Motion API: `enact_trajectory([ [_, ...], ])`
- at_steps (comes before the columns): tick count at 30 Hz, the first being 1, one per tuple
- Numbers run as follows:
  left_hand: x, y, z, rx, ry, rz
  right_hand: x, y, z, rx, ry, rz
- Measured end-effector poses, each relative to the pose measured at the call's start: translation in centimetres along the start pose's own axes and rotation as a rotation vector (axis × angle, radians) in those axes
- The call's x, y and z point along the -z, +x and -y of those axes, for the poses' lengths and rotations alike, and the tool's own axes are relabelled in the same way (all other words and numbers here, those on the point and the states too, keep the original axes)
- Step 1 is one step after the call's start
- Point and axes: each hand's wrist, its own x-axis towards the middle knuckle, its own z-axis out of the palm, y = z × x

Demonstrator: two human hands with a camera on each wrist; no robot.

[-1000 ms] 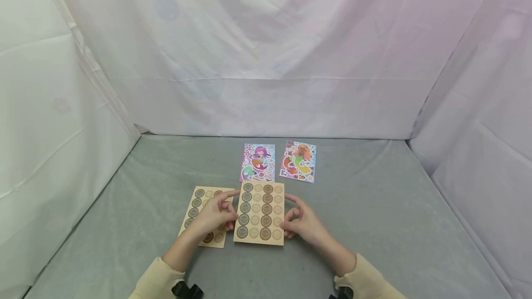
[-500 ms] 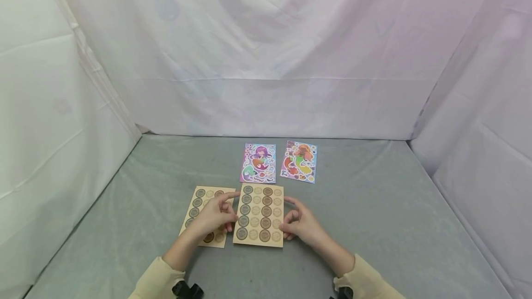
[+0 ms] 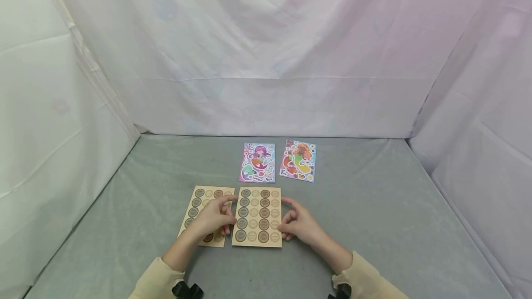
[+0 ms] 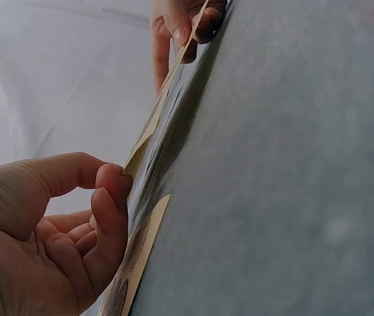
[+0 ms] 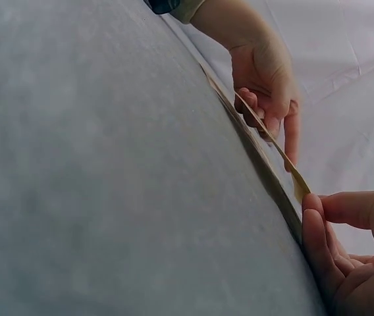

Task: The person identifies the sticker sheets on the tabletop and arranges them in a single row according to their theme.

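Between my two hands, a tan sticker sheet [image 3: 258,218] printed with rows of round grey and brown labels is held a little above the cloth. My left hand [image 3: 213,218] pinches its left edge between thumb and finger, index finger stretched along the side. On the right edge, my right hand [image 3: 302,225] pinches it the same way, as the right wrist view also shows. A second tan sticker sheet [image 3: 199,203] lies flat under my left hand, which hides part of it. In the left wrist view the held sheet [image 4: 149,135] appears edge-on, slightly bent.
Behind the held sheet lie two colourful mermaid sticker sheets side by side, a purple-haired one [image 3: 257,163] and an orange-haired one [image 3: 298,160]. Grey cloth [image 3: 374,206] covers the table. Pale fabric walls [image 3: 266,59] stand at the back and both sides.
Both hands have drawn the held sticker sheet slightly toward me and a little left. Its top edge no longer overlaps the purple-haired mermaid sheet; a narrow gap shows between them.
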Motion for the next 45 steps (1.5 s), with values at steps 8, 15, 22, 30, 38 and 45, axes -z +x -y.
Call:
enact_trajectory([
  [8, 0.0, -0.1, 0.0, 0.003, 0.012, 0.008, 0.1, 0.2, 0.0, -0.02, -0.019, 0.018],
  [15, 0.0, -0.1, 0.0, 0.019, 0.02, 0.006, 0.0, 0.3, 0.2, -0.022, -0.033, 0.026],
  [22, -0.1, -0.1, 0.1, 0.021, 0.029, 0.007, -0.2, 0.2, 0.6, -0.029, -0.049, 0.028],
  [30, -0.2, -0.1, 0.0, 0.014, 0.031, 0.005, -0.2, 0.2, 1.0, -0.056, -0.068, 0.032],
  [38, -0.2, -0.1, 0.1, 0.027, 0.003, -0.013, -0.1, 0.5, 0.6, -0.067, -0.07, 0.04],
  [45, -0.3, -0.1, 0.1, 0.037, -0.024, -0.022, -0.1, 0.5, 0.7, -0.065, -0.062, 0.041],
])
